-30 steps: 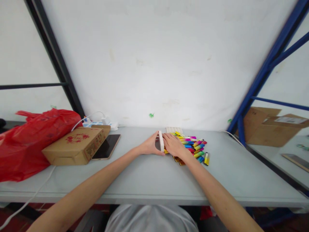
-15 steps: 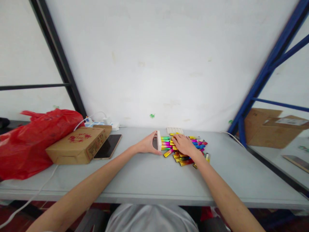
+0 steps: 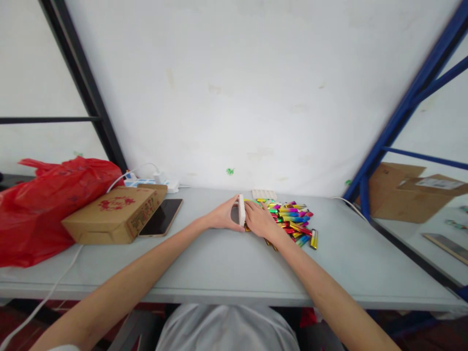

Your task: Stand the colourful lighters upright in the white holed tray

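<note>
On the grey table [image 3: 226, 263] my left hand [image 3: 223, 217] grips a small white tray [image 3: 241, 210] that stands on its edge. My right hand [image 3: 260, 220] lies right beside the tray, fingers flat on several shiny multicoloured lighters [image 3: 292, 222] heaped to the right. The hand covers the lighters closest to the tray. A second white tray [image 3: 263, 194] lies flat behind the heap, near the wall.
At the left stand a cardboard box [image 3: 109, 219], a phone [image 3: 161, 217] leaning against it, and a red plastic bag [image 3: 44, 204]. A white power strip [image 3: 153, 183] with cables sits at the wall. Blue shelf posts [image 3: 387, 146] and cardboard boxes [image 3: 409, 192] are at the right.
My right hand pulled back to the heap half a second ago and has returned against the upright tray, pushing lighters toward it. My left hand has kept the tray in place.
</note>
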`<state>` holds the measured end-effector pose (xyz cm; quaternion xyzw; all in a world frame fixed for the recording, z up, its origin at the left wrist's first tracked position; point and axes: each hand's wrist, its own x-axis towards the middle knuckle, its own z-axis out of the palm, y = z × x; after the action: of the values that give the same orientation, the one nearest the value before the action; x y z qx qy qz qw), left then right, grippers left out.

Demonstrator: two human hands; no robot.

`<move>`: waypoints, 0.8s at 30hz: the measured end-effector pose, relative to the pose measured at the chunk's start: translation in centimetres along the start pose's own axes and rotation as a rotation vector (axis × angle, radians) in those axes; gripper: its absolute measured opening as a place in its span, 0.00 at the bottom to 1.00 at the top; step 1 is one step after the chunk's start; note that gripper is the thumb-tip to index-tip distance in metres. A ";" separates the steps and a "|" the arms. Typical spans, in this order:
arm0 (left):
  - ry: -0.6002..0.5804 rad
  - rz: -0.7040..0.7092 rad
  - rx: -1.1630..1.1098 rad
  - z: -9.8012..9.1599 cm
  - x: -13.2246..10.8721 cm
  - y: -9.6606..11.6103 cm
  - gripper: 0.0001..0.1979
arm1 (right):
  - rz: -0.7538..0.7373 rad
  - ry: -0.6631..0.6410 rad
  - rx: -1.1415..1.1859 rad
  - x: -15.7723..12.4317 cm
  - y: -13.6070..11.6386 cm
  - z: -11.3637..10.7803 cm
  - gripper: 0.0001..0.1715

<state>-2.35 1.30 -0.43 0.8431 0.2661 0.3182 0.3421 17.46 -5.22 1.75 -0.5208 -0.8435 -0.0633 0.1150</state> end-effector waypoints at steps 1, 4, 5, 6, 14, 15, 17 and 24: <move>-0.001 -0.008 0.000 0.0 0.0 -0.1 0.69 | 0.005 0.001 -0.009 0.0 0.0 0.2 0.31; -0.016 -0.010 -0.019 -0.4 -0.1 0.2 0.73 | 0.037 0.008 -0.036 -0.3 0.6 0.7 0.32; -0.025 -0.011 -0.025 -0.7 -0.1 0.4 0.75 | 0.054 0.006 -0.044 -0.4 1.0 0.7 0.32; -0.034 -0.012 -0.029 -1.0 -0.3 0.6 0.76 | 0.072 0.001 -0.051 -0.5 1.3 0.8 0.31; -0.071 -0.080 0.036 -3.5 -1.3 1.1 0.67 | 0.143 -0.019 0.006 -1.0 2.4 -0.1 0.30; -0.066 -0.078 0.020 -3.3 -1.3 1.0 0.67 | 0.143 0.004 0.019 -1.0 2.1 -0.2 0.30; -0.061 -0.066 -0.017 -2.8 -1.2 1.0 0.67 | 0.104 0.044 0.036 -0.8 1.3 -0.3 0.31; -0.069 0.000 -0.061 -1.5 -0.6 1.3 0.63 | 0.028 -0.061 0.048 -0.7 -0.3 0.9 0.34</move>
<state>-3.54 0.73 1.15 0.8428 0.2441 0.2971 0.3766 17.33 -5.72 0.67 -0.5313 -0.8406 -0.0256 0.1023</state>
